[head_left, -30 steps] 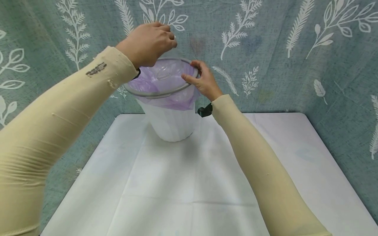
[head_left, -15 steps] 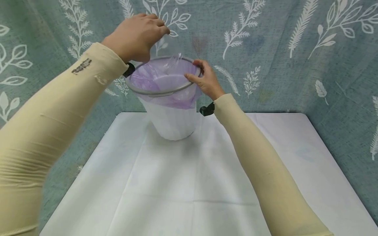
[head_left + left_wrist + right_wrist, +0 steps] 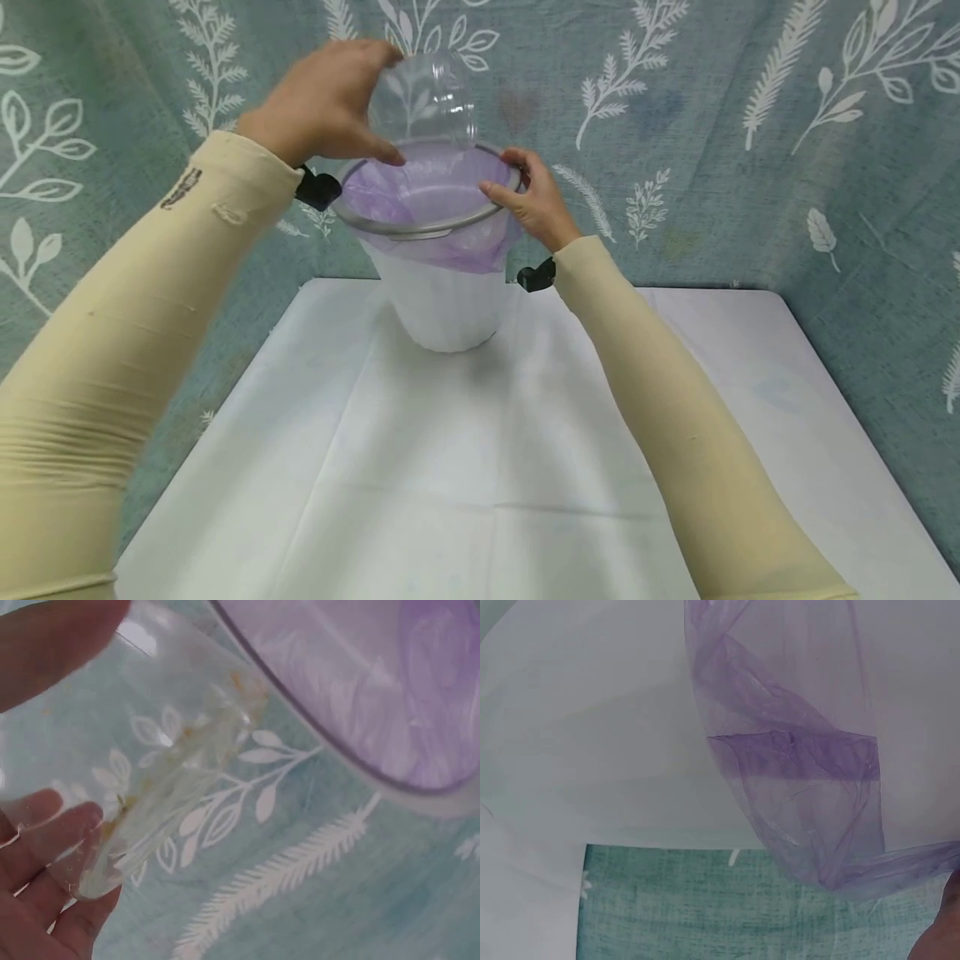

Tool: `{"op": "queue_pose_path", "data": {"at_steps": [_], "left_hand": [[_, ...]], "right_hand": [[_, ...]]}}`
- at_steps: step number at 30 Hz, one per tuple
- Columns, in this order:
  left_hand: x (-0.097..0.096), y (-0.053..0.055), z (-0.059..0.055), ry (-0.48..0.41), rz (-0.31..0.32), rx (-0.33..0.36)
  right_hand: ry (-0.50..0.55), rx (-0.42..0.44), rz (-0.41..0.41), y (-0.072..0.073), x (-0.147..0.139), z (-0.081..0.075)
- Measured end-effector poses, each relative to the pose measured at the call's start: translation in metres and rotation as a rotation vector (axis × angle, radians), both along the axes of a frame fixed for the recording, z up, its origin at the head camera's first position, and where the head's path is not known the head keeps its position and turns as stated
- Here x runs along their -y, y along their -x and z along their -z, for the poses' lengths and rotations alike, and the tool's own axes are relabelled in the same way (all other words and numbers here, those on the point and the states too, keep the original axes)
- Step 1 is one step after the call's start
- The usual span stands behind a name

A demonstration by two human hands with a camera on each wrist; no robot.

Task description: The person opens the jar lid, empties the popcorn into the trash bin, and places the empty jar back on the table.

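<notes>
A clear plastic cup point(image 3: 431, 96) is tilted above the mouth of a white bin point(image 3: 450, 308). My left hand point(image 3: 322, 108) holds it, thumb on one side and fingers on the other. The left wrist view shows orange-brown residue inside the clear cup point(image 3: 172, 772). A purple bin bag point(image 3: 442, 179) lines the bin and folds over its outside, with a grey ring point(image 3: 431, 232) at the rim. With its thumb on the inner side, my right hand point(image 3: 536, 200) grips the rim's right side. In the right wrist view, the bag's purple overhang point(image 3: 795, 757) lies against the bin.
The bin stands at the back of a table with a white cloth point(image 3: 420, 467). Behind and beside the table hangs a green-blue curtain point(image 3: 697, 175) with white leaf patterns. A small black device point(image 3: 318, 190) sits on my left wrist, another on the right.
The clear cup has risen from inside the bin's mouth to above the rim. My left hand has shifted left and turned, with its thumb now showing. The right hand keeps its grip.
</notes>
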State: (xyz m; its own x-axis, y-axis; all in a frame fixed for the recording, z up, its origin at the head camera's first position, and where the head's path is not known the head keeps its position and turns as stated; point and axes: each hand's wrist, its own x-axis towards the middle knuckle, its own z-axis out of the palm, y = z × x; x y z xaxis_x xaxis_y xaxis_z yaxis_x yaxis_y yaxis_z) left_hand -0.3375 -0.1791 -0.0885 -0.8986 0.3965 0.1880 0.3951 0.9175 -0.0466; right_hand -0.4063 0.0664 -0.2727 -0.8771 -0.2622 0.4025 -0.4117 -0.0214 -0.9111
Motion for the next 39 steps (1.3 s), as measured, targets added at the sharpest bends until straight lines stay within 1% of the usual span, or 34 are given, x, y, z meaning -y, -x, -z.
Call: {"op": "queue_pose_path", "data": {"at_steps": [6,9,12,14,16,19,21,23,25,27,31,35,39], "left_hand": [[0.01,-0.001,0.011,-0.225,0.008,-0.004],[0.014,-0.002,0.017,-0.338,-0.02,-0.009],[0.016,-0.002,0.023,-0.437,-0.052,-0.016],[0.017,-0.001,0.026,-0.515,-0.076,-0.007],[0.018,-0.002,0.029,-0.596,-0.084,-0.002],[0.02,-0.003,0.033,-0.736,-0.085,0.027],[0.022,-0.004,0.038,-0.8,-0.077,0.051],[0.024,-0.006,0.042,-0.846,-0.071,0.084],[0.025,-0.007,0.047,-0.866,-0.062,0.114],[0.025,-0.007,0.052,-0.875,-0.057,0.142],[0.024,-0.008,0.059,-0.89,-0.053,0.173],[0.025,-0.01,0.062,-0.905,-0.045,0.19],[0.025,-0.015,0.06,-0.94,-0.029,0.213]], "right_hand": [[-0.007,0.005,0.002,-0.001,-0.001,-0.001],[-0.015,0.02,-0.003,-0.006,-0.001,-0.004],[-0.021,0.04,-0.011,-0.017,-0.002,-0.011],[-0.025,0.049,-0.015,-0.024,-0.003,-0.016],[-0.031,0.052,-0.014,-0.029,-0.003,-0.021],[-0.038,0.052,-0.009,-0.032,-0.002,-0.023],[-0.039,0.053,-0.005,-0.033,-0.001,-0.023],[-0.037,0.051,-0.003,-0.032,0.0,-0.023],[-0.034,0.051,-0.003,-0.032,0.001,-0.023],[-0.04,0.047,-0.001,-0.031,0.001,-0.022],[-0.058,0.038,0.003,-0.032,0.001,-0.021],[-0.074,0.02,0.004,-0.032,0.001,-0.02],[-0.078,-0.002,0.009,-0.032,0.001,-0.021]]}}
